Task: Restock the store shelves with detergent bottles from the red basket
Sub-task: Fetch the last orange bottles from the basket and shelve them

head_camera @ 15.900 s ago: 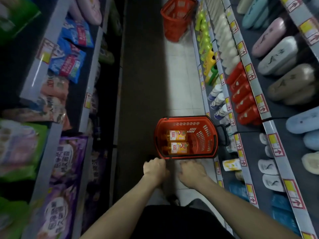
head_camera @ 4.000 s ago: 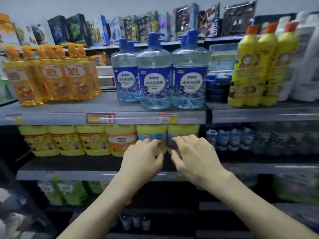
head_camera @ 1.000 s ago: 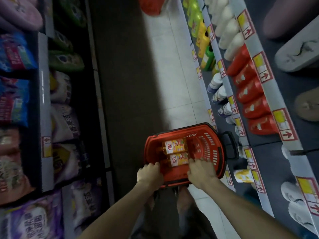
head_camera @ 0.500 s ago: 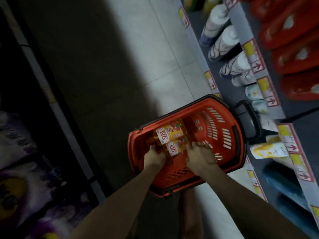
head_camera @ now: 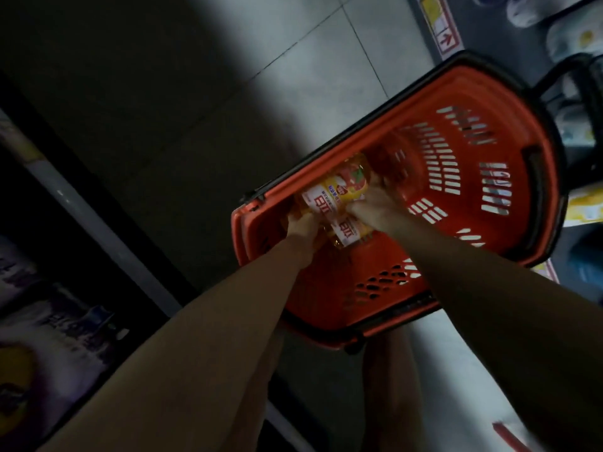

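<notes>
The red basket (head_camera: 509, 177) stands on the aisle floor below me, with its black handle at the upper right. Two yellow detergent bottles with white and red labels lie inside at its left end. My left hand (head_camera: 301, 225) holds the neck end of the upper detergent bottle (head_camera: 339, 187). My right hand (head_camera: 375, 203) grips the same bottle at its other end. The lower detergent bottle (head_camera: 350, 233) lies partly under my right wrist.
A dark shelf edge (head_camera: 94, 223) with bagged goods runs along the left. At the right, a shelf rail with price tags (head_camera: 445, 31) and pale packs (head_camera: 584, 37) borders the basket. Light floor tiles (head_camera: 310, 60) lie beyond the basket.
I have leaned closer over the basket. Both hands reached deeper in and closed around the upper bottle, which now sits a little higher between them.
</notes>
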{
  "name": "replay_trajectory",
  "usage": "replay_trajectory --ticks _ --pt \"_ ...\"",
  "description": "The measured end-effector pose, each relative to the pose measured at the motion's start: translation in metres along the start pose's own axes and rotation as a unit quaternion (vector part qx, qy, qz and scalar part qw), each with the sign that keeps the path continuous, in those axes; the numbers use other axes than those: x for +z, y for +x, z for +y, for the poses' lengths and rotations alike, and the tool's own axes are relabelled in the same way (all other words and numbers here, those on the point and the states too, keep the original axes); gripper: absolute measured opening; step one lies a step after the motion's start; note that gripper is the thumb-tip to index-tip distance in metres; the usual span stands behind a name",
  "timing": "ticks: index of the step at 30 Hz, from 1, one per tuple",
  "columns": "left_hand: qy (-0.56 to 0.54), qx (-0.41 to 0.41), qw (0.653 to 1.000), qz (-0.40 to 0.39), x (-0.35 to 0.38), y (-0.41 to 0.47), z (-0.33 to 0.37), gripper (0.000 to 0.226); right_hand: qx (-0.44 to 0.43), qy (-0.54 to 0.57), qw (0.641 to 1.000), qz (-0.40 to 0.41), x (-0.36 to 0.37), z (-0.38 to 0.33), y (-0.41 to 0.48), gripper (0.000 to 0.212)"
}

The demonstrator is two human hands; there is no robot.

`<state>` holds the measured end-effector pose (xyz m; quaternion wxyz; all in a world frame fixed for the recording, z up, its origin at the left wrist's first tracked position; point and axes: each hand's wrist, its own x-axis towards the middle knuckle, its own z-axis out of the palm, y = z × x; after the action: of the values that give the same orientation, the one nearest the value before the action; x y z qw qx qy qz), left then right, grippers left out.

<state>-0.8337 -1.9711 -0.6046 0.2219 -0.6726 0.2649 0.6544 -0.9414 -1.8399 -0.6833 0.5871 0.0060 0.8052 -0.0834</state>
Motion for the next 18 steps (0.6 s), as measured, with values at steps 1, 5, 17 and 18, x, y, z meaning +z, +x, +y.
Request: replay_trajectory --ticks 1,5,17,18 --pt "-0.004 -0.014 1.0 -0.003 -0.002 0.012 -0.002 0.056 0.003 0.037 0.999 -0.003 0.006 0.002 0.007 0.117" --pt "-0.019 -0.044 0.999 0.008 -0.005 0.029 -0.003 0.048 0.014 0.118 0.993 -0.002 -0.009 -0.025 -0.033 0.119" --pt "0.022 -0.093 0.993 0.066 -0.002 0.049 -0.025 0.072 0.043 0.134 0.989 0.05 -0.01 -0.009 -0.051 0.084" --pt "0.015 -0.084 0.993 0.076 -0.002 0.044 -0.032 0.07 0.034 0.128 0.989 0.064 -0.01 -0.01 -0.056 0.087"
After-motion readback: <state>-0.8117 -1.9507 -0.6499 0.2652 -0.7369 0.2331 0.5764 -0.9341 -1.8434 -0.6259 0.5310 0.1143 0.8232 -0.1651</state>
